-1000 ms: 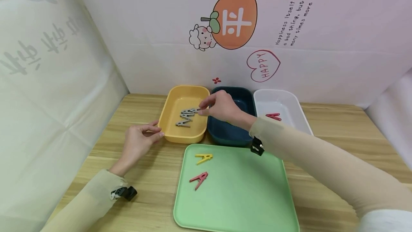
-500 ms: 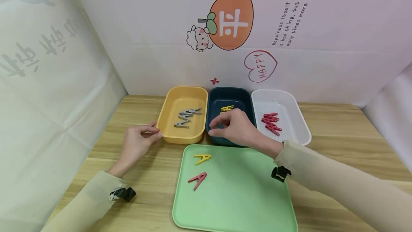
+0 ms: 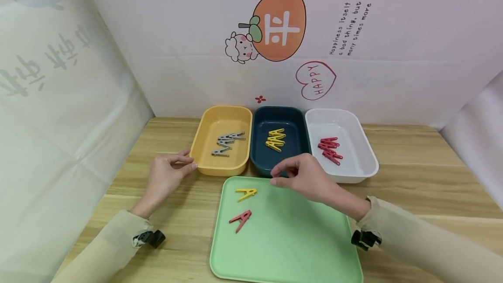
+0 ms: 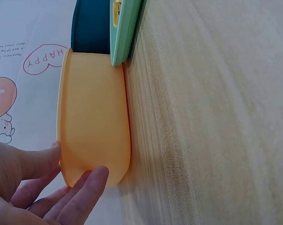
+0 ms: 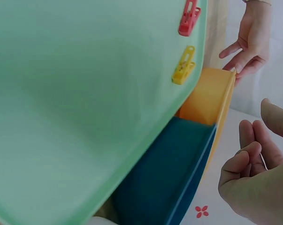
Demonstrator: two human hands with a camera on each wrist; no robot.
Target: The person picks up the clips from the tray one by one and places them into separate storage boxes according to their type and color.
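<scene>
My left hand (image 3: 168, 176) holds the near left corner of the yellow bin (image 3: 225, 172), thumb and fingers at its rim; the left wrist view shows the thumb at the rim and the fingers along the outside. My right hand (image 3: 308, 178) hovers over the far edge of the green tray (image 3: 291, 239), fingers loosely bent and nothing between them. On that tray lie a yellow clothespin (image 3: 246, 194) and a red clothespin (image 3: 241, 220). Several grey clothespins (image 3: 225, 139) lie in the yellow bin.
Right of the yellow bin stands a dark blue bin (image 3: 261, 158) with several yellow clothespins (image 3: 276, 139). A white bin (image 3: 355, 150) with several red clothespins (image 3: 330, 150) adjoins it. Behind the row rises a printed cloth backdrop (image 3: 188, 56). Bare wooden table (image 3: 412, 169) extends rightward.
My right hand has withdrawn from above the grey clothespins in the yellow bin, passing across the blue bin toward me to the tray's far edge. My left hand has stayed at the yellow bin.
</scene>
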